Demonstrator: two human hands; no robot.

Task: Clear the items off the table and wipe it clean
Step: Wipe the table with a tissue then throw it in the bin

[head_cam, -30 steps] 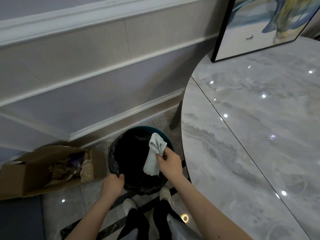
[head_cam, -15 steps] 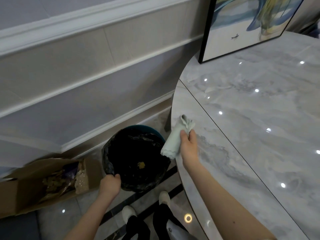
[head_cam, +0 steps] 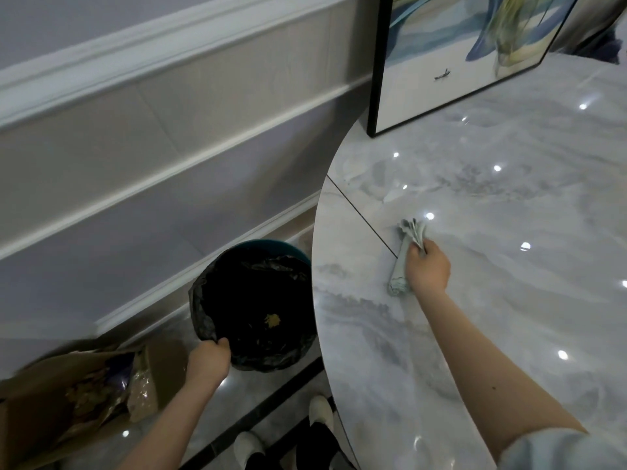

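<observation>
My right hand point(head_cam: 428, 268) grips the bunched pale cloth point(head_cam: 403, 262) with fingers curled round its middle, pressing it down on the grey marble table point(head_cam: 492, 300) a little in from the curved edge, because a tight wad gives me a firm pad to wipe with. My left hand point(head_cam: 208, 362) pinches the rim of the black bag lining the bin point(head_cam: 254, 307), which stands on the floor just beside the table edge, so I judge I hold it there to catch whatever I sweep off.
</observation>
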